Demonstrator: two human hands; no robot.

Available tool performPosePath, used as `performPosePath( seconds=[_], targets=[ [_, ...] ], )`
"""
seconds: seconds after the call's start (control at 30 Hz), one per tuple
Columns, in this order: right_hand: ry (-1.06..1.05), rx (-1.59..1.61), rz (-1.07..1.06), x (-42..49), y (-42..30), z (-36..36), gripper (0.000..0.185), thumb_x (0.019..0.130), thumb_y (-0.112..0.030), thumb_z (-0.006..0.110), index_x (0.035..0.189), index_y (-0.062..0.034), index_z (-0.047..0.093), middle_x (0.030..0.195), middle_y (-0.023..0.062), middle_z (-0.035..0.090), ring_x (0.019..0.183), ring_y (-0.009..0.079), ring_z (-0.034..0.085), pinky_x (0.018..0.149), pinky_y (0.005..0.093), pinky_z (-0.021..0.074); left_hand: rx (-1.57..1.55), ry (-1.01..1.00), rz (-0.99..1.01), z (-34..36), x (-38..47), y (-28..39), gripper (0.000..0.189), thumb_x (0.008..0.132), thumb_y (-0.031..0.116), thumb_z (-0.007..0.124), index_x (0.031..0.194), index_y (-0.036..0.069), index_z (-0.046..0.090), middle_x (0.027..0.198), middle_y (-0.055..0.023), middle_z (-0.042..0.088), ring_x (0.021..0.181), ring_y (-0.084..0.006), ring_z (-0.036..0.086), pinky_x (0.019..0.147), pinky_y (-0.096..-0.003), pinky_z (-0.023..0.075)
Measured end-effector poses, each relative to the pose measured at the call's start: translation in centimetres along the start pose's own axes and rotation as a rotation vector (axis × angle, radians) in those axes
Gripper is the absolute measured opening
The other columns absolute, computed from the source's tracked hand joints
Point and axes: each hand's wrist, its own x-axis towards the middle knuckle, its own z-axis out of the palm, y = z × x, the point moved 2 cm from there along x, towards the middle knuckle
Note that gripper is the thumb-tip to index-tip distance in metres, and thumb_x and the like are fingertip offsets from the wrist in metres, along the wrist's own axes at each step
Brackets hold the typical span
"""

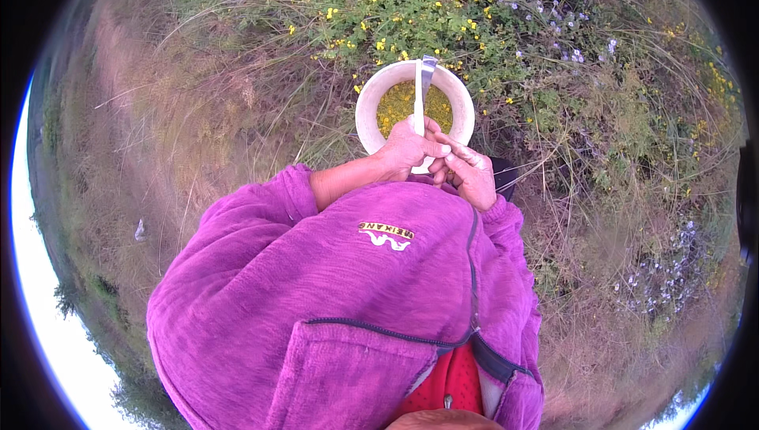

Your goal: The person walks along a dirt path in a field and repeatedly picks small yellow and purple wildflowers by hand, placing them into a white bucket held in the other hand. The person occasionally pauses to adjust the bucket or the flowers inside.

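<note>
Before me a white plastic bucket [366, 104] holds a layer of picked yellow flower heads [440, 108]. A narrow white strip [418, 95], probably the bucket's handle, crosses over its opening. Beside that strip is a shiny metal blade-like piece [427, 73]; its lower end is hard to make out. My left hand [404, 146] is closed around the strip at the bucket's near side. My right hand [471, 176] meets it, thumb and fingers bent together near the left thumb tip. Anything between the right fingers is too small to tell.
Leafy plants with yellow blossoms [379, 21] grow just beyond the bucket, with pale lilac flowers [554, 21] to their right. Dry grass [219, 116] spreads at left. Long stalks [536, 163] reach in beside a dark object [504, 176] by my right wrist.
</note>
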Motion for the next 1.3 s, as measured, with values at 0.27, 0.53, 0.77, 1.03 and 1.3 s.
performPosePath(
  seconds=[0.27, 0.53, 0.77, 1.03, 1.3],
  targets=[
    [-0.047, 0.008, 0.014, -0.3, 0.3, -0.3, 0.041, 0.093, -0.01, 0.044, 0.131, 0.0028, 0.042, 0.083, 0.0128, 0.06, 0.065, 0.0142, 0.058, 0.06, 0.0275, 0.0506, 0.034, 0.069, -0.02, 0.3, -0.6, 0.0, 0.031, 0.077, -0.007, 0.064, 0.102, 0.001, 0.047, 0.079, -0.009, 0.058, 0.067, -0.0198, 0.058, 0.059, -0.0348, 0.0494],
    [0.011, 0.128, -0.006, -0.4, 1.2, -0.8, 0.039, 0.09, -0.008, 0.043, 0.127, 0.0053, 0.045, 0.078, 0.0114, 0.061, 0.062, 0.0136, 0.057, 0.055, 0.0268, 0.0486, 0.095, 0.022, -0.046, -0.3, 0.1, -0.8, 0.03, 0.078, -0.006, 0.064, 0.102, 0.002, 0.047, 0.077, -0.0083, 0.057, 0.063, -0.0199, 0.057, 0.055, -0.0354, 0.0491],
    [0.106, 0.315, -0.051, -0.2, 3.3, -2.6, 0.032, 0.089, -0.006, 0.043, 0.118, 0.0041, 0.053, 0.075, 0.0085, 0.061, 0.055, 0.0094, 0.054, 0.046, 0.0224, 0.0449, 0.084, 0.033, -0.127, -0.1, -0.3, -1.0, 0.031, 0.075, -0.003, 0.068, 0.099, 0.006, 0.05, 0.073, -0.0023, 0.055, 0.049, -0.0069, 0.044, 0.038, -0.0203, 0.028],
    [0.21, -0.708, -0.297, 1.3, 4.9, -3.3, 0.034, 0.092, -0.015, 0.045, 0.121, -0.0003, 0.054, 0.122, 0.0121, 0.053, 0.124, 0.0211, 0.04, 0.105, 0.0359, 0.0298, 0.084, 0.024, -0.186, 0.7, -1.3, -1.1, 0.03, 0.076, -0.001, 0.069, 0.097, 0.007, 0.05, 0.072, -0.0021, 0.054, 0.046, -0.006, 0.041, 0.037, -0.0211, 0.0261],
    [0.154, -0.371, -0.383, -0.9, 2.3, -0.9, 0.023, 0.085, -0.013, 0.064, 0.104, -0.0013, 0.06, 0.089, 0.0063, 0.062, 0.085, 0.0141, 0.062, 0.073, 0.0253, 0.0501, 0.04, 0.073, -0.15, -0.4, -2.4, -1.3, 0.028, 0.078, 0.0, 0.067, 0.1, 0.005, 0.05, 0.064, 0.0021, 0.049, 0.043, -0.0049, 0.036, 0.038, -0.0189, 0.0257]
  ],
)
